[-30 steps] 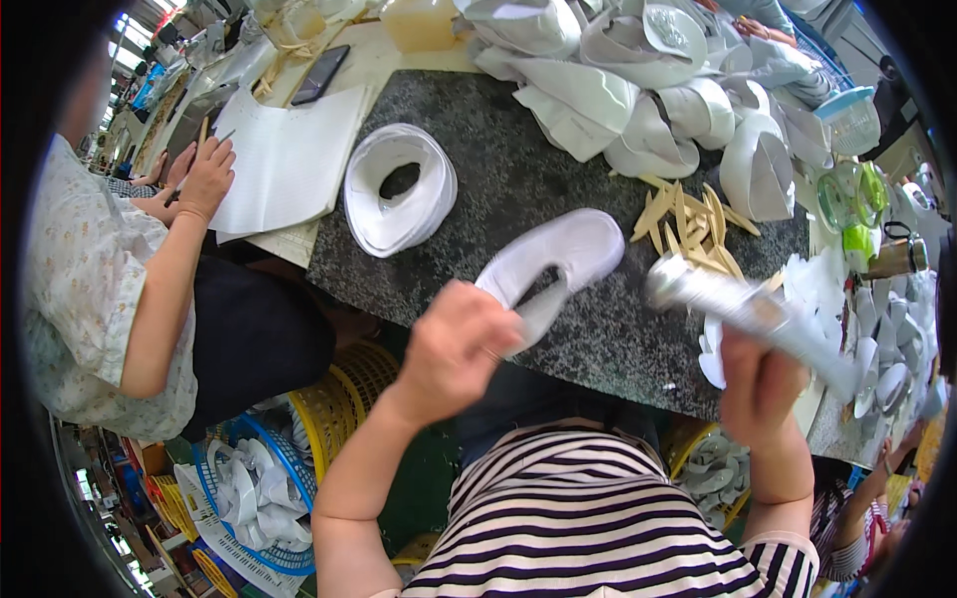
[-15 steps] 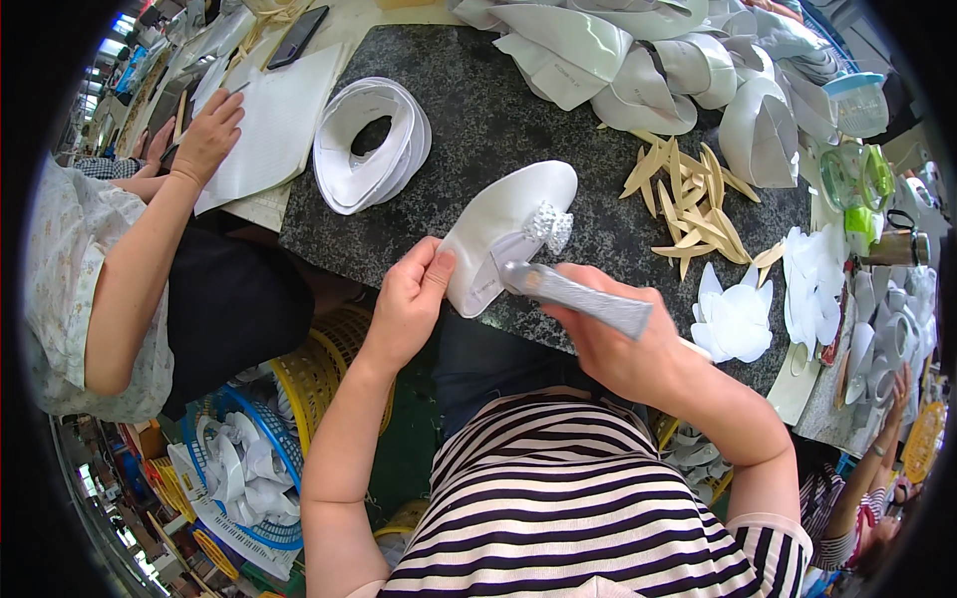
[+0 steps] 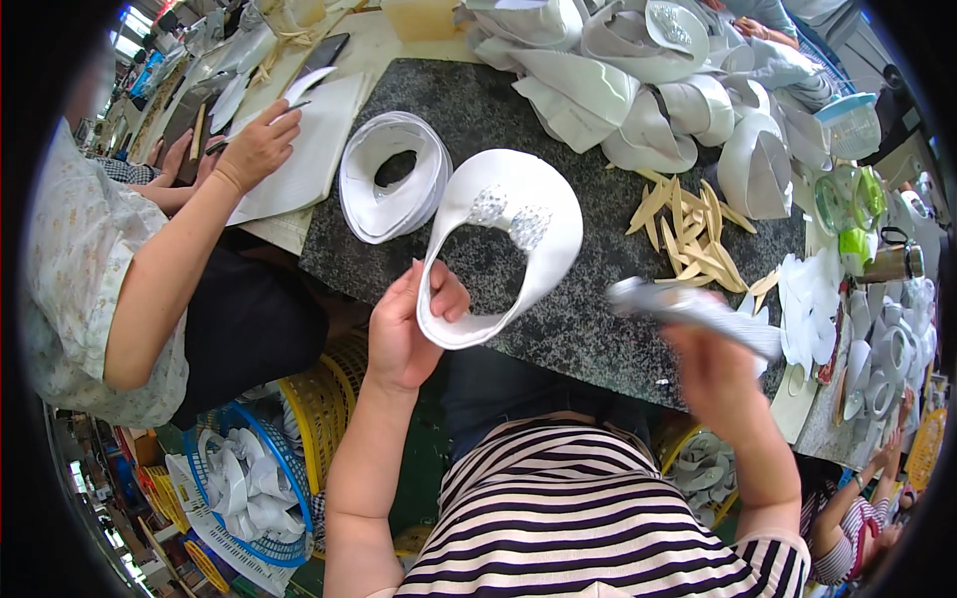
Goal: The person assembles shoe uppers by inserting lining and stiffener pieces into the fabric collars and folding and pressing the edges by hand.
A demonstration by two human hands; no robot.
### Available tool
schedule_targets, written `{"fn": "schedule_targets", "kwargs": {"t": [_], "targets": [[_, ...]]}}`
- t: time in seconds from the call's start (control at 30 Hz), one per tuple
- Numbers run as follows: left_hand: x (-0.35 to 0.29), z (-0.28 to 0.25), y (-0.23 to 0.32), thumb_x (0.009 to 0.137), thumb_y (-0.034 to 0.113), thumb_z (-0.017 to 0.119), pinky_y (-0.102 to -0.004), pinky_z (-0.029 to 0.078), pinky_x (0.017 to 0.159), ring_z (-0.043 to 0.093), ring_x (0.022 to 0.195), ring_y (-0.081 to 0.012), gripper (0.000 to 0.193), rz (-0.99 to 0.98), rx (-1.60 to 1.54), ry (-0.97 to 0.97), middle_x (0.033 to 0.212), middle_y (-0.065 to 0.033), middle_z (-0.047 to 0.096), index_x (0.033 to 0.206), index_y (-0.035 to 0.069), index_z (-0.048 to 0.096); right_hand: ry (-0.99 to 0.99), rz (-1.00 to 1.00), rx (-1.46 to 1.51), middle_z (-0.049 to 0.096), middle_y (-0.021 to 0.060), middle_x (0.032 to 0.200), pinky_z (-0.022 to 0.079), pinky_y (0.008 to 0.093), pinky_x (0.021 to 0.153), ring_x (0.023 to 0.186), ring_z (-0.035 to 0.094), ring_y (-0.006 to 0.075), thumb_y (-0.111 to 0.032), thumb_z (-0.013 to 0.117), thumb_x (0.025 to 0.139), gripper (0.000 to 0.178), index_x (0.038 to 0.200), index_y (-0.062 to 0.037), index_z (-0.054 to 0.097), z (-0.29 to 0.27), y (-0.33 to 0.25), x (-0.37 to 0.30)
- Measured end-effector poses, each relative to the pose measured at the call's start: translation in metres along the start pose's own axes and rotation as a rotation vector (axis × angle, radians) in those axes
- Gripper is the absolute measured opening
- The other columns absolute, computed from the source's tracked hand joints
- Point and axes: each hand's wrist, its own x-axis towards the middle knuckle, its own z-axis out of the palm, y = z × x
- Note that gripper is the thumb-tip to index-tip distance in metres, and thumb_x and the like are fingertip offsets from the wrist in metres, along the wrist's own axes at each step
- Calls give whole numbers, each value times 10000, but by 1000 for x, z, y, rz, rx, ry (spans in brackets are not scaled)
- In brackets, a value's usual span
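My left hand (image 3: pixel 404 334) grips the rear edge of a white shoe upper (image 3: pixel 556 214), thumb outside and fingers curled inside its opening. The upper is held up over the dark speckled tabletop (image 3: pixel 598 239), its opening toward me, with sparkling stone-set ornaments (image 3: pixel 528 227) at the front. To the right, apart from the upper, my right hand (image 3: pixel 720 374) is closed round a hammer (image 3: pixel 698 305). Motion blurs both the hammer and that hand. Left of the held upper sits a round stack of white uppers (image 3: pixel 427 184).
White uppers (image 3: pixel 573 85) are heaped at the back. Beige pointed strips (image 3: pixel 688 234) and white cut pieces (image 3: pixel 805 304) lie to the right. A co-worker's hand (image 3: pixel 257 149) holds a thin tool at the left. A blue basket (image 3: pixel 299 488) of white pieces stands below.
The upper has been turned, so its opening now faces me. My right hand has drawn the hammer away from it to the right. The co-worker's hand has shifted right.
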Motion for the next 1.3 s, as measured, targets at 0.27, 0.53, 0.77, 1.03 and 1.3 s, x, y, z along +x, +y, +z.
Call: {"fn": "schedule_targets", "kwargs": {"t": [0.27, 0.53, 0.77, 1.03, 1.3], "targets": [[8, 4, -16, 1093, 271, 340, -312, 341, 702, 396, 712, -156, 287, -24, 7, -154, 712, 2, 400, 910, 108, 490, 377, 589, -789, 640, 211, 1177, 525, 478, 840, 1024, 651, 414, -108, 558, 1005, 349, 1345, -29, 547, -75, 146, -132], [11, 36, -20, 1104, 284, 436, -285, 373, 686, 445, 724, -153, 300, 69, 389, 14, 726, -22, 454, 917, 63, 511, 248, 793, -892, 600, 160, 1127, 464, 487, 931, 1117, 595, 374, -113, 609, 969, 337, 1296, -56, 555, -70, 158, -153], [7, 42, -31, 1101, 280, 463, -265, 385, 696, 477, 728, -117, 301, 75, 520, 17, 782, -25, 537, 1030, 16, 588, 375, 258, -257, 624, 141, 1210, 422, 423, 1025, 1173, 572, 324, -63, 736, 865, 375, 1233, -73, 662, -50, 55, -43], [4, 60, 3, 876, 152, 642, -407, 375, 1060, 643, 1051, -174, 166, 1047, 2384, -602, 1011, -8, 671, 1024, 97, 695, -142, -382, -144, 623, 74, 1182, 457, 449, 992, 1131, 588, 295, -42, 781, 710, 477, 1164, -102, 648, 31, 49, 44], [-7, 24, -35, 930, 160, 520, -416, 371, 1156, 657, 1162, -207, 345, 953, 2576, -764, 1217, -115, 703, 1185, 17, 703, -163, -330, -219, 591, 107, 1387, 355, 438, 1179, 1340, 530, 247, -162, 694, 816, 533, 1334, -67, 612, 90, 26, -4]]}}
